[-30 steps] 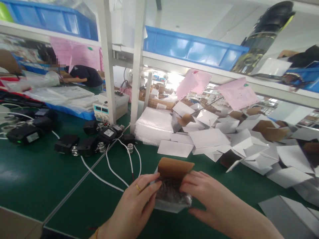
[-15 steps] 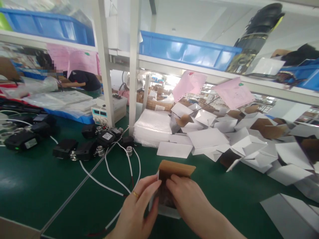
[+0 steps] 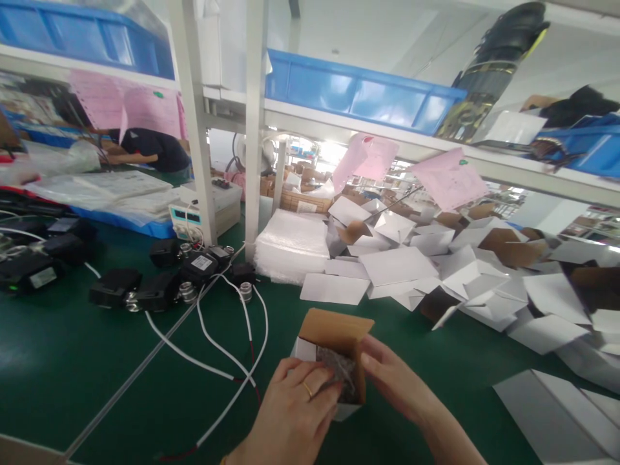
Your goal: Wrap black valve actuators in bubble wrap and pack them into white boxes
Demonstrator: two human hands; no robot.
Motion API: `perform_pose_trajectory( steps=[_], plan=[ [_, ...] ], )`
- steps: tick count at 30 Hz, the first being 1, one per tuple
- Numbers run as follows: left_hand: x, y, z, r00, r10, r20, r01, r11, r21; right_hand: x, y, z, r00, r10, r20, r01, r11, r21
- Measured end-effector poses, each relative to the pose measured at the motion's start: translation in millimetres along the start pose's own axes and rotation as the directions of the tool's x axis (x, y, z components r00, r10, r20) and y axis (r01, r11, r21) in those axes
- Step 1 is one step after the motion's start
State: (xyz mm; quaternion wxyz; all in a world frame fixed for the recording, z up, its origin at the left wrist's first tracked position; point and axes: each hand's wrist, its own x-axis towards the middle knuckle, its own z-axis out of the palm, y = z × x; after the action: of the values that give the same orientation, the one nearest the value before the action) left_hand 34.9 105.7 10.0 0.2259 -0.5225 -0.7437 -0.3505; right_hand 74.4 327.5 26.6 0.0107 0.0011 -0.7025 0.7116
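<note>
A small white cardboard box (image 3: 334,336) with a brown inner flap raised stands on the green mat near the front edge. Inside it lies a dark part wrapped in clear bubble film (image 3: 340,371). My left hand (image 3: 293,413), with a ring on one finger, lies over the box's left side, its fingers pressed down on the wrapped part. My right hand (image 3: 394,384) grips the box's right wall, fingers curled against it.
A heap of flat and folded white boxes (image 3: 436,271) fills the right. A stack of bubble bags (image 3: 290,245) lies behind. Black devices with white cables (image 3: 184,278) sit to the left by a white rack post (image 3: 254,129). Another person (image 3: 145,148) works far left.
The bubble-wrapped part, half out over the box's front a second ago, now sits down inside it. Both hands have closed in on the box, the left pressing on top.
</note>
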Motion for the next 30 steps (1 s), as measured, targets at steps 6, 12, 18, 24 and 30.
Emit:
perform_pose_trajectory(
  steps=[6,12,18,24,30],
  plan=[
    [-2,-5,10,0.99,-0.002,-0.139,0.005,1.0,0.018,0,1,33,0.932,-0.34,0.124,0.362,0.867,-0.343],
    [-7,-1,-21,0.966,-0.093,-0.24,0.031,0.968,-0.25,-32,-7,23,0.842,-0.412,0.349,0.54,0.617,-0.573],
    [-3,-25,-59,0.931,-0.362,-0.043,0.325,0.877,-0.354,-19,-24,23,0.929,-0.189,0.318,0.359,0.667,-0.652],
    [9,-53,-59,0.863,-0.213,0.457,0.389,0.858,-0.336,-10,-34,31,0.943,0.019,0.332,0.248,0.625,-0.74],
    [11,-50,-63,0.9,-0.075,0.429,0.187,0.956,-0.226,-10,-20,31,0.917,-0.16,0.366,0.388,0.568,-0.726]
  ],
)
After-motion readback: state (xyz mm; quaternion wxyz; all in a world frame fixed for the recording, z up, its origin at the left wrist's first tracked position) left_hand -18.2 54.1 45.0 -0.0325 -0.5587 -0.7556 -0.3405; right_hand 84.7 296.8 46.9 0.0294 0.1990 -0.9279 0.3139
